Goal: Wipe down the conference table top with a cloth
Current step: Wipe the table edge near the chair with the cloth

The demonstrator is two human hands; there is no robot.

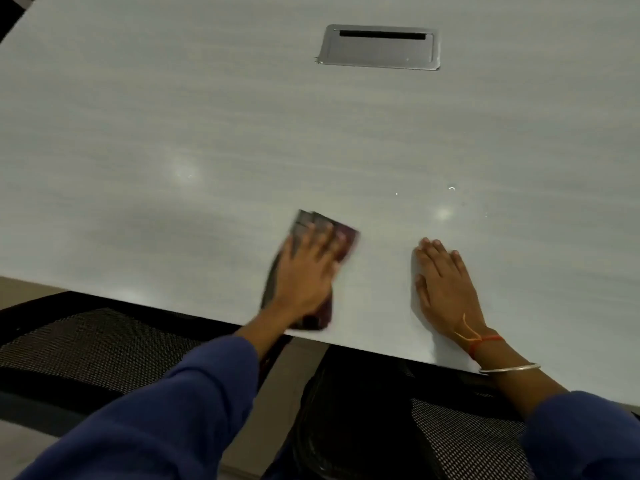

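Surface point(207, 133): pale grey w/ faint wood-grain streaks, fills most of frame. Near edge runs diagonally across lower part, lower left to lower right.

Cloth point(346, 241): dark, brownish-maroon, folded to a rough oblong. Lies flat on surface at lower centre, just inside near edge. Long axis tilted, top end toward upper right. Outline blurred.

Left hand point(304, 271): palm down on cloth, fingers straight and slightly spread, pressing it to surface. No pinch or curl seen. Cloth showing beyond fingertips and beside wrist.

Right hand point(446, 289): flat on bare surface at lower right of centre, fingers extended and close together, thumb out to the side. Apart from cloth, not touching it. Holds nothing.

Right wrist: red thread point(485, 341) and thin metal bangle point(509, 368). Blue sleeves point(156, 410) on both forearms.

Metal hatch point(379, 51): rectangular, set flush in surface at upper centre-right, dark slot along far side. Well apart from both hands.

A few small bright specks point(451, 188) on surface above right hand; droplets or marks, cannot tell.

Black mesh chair point(86, 348) at lower left under near edge; 2nd mesh chair point(467, 441) at lower right.
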